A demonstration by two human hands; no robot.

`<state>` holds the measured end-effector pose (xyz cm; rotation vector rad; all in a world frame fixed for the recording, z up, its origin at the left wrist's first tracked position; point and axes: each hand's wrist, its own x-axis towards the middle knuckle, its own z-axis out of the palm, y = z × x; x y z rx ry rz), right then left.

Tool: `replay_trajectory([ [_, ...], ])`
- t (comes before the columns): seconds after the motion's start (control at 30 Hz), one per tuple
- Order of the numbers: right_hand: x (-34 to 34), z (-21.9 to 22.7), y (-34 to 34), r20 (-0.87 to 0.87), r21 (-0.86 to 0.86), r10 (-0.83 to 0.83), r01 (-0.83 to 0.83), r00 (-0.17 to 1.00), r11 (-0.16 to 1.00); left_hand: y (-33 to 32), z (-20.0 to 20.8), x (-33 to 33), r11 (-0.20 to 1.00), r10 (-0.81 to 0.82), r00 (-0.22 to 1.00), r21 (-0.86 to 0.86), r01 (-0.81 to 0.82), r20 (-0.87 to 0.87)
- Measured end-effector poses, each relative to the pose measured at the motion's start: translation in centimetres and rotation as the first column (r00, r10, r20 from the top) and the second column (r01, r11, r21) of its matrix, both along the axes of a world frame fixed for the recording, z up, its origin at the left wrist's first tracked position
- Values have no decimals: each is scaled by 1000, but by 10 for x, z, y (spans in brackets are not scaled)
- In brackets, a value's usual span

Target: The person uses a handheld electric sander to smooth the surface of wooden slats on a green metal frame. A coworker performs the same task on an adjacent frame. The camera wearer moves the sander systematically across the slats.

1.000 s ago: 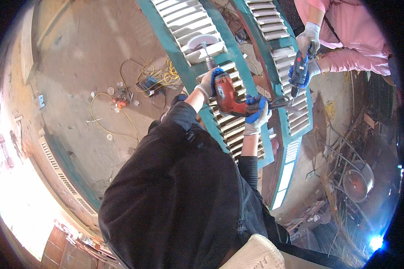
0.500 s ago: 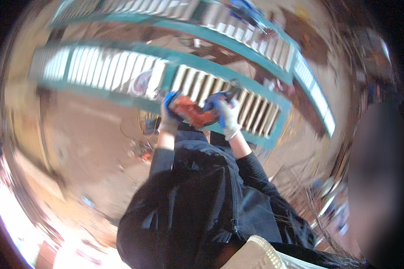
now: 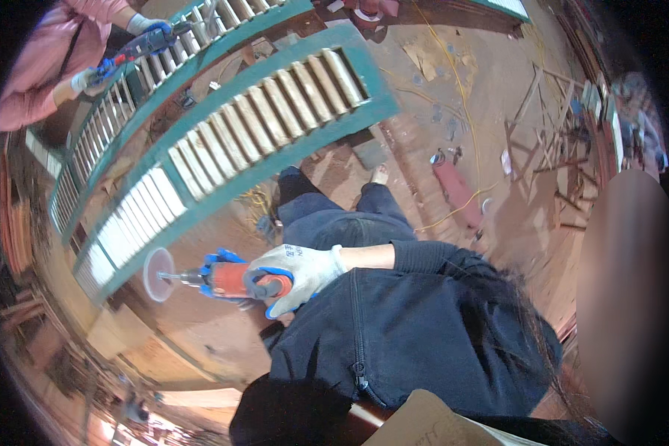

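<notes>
Held against my body is a red electric drill (image 3: 230,280), its metal chuck toward the left. A thin shaft from the chuck carries a pale, translucent round disc (image 3: 158,274). My right hand (image 3: 305,269), in a white and blue work glove, is closed round the drill's rear end. My left hand (image 3: 224,257) shows only as blue glove fingers curled round the front of the body; the rest of it is hidden. Beyond the tool lies a long louvered shutter (image 3: 227,111) with a green frame and whitish slats. The disc is apart from it.
At the upper left, a person in pink sleeves (image 3: 33,67) works a power tool (image 3: 137,49) over a second green shutter (image 3: 68,175). A yellow cord (image 3: 461,82) runs across the floor on the right, past a reddish cylinder (image 3: 457,193). Wooden frames (image 3: 546,149) stand farther right.
The drill has come from over the slats to close against my body, with its disc to the left. My view has turned, so the shutter lies at a different slant.
</notes>
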<state>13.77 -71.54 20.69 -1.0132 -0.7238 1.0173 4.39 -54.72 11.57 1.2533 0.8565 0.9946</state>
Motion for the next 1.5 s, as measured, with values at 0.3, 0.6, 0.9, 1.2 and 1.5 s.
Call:
replay_trajectory([
  [0.3, -4, -48, -217, 191, -107, 290, -273, 938, 956, -140, 15, -113, 647, -245, 819, -542, 537, 519],
  [0.6, 8, -218, -210, 695, -499, 371, 42, 616, 866, -224, 15, -154, 779, -89, 808, -465, 420, 582],
  [0.9, 10, -139, -186, -27, -365, 857, -803, 515, 471, -309, -41, -125, 842, 165, 629, -440, 311, 759],
  [1.2, 110, -119, -192, -15, -282, 861, -828, 509, 485, -346, -34, -76, 805, 341, 637, -565, 182, 691],
  [1.5, 175, -32, -160, -156, 74, 978, -985, 142, 155, -378, -28, -6, 803, 482, 550, -594, 33, 682],
])
